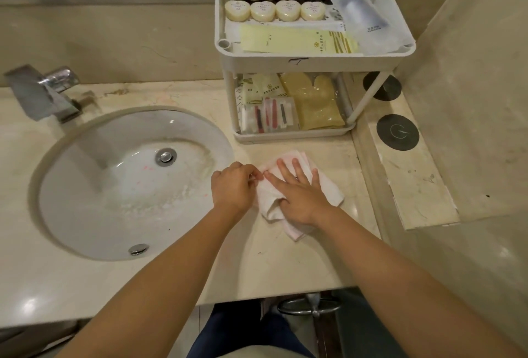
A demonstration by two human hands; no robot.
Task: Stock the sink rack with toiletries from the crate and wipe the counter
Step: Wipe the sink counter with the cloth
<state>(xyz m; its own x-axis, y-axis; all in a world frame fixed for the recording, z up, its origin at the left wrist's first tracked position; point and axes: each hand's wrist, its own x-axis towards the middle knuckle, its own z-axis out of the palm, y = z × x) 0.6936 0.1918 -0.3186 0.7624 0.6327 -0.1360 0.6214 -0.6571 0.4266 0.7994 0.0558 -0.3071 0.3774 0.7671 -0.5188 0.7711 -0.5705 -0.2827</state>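
My right hand (297,194) presses flat, fingers spread, on the white cloth (328,187); my left hand (233,186) pinches its edge.

Both bare forearms reach forward from below and converge over the right part of the counter (285,266). The left hand (233,186) is knuckles up, its fingers curled, pinching the left edge of the cloth (328,189). The right hand (298,190) lies palm down on the cloth, fingers (285,170) straight and spread, its index fingertip just beside the left hand's fingertips
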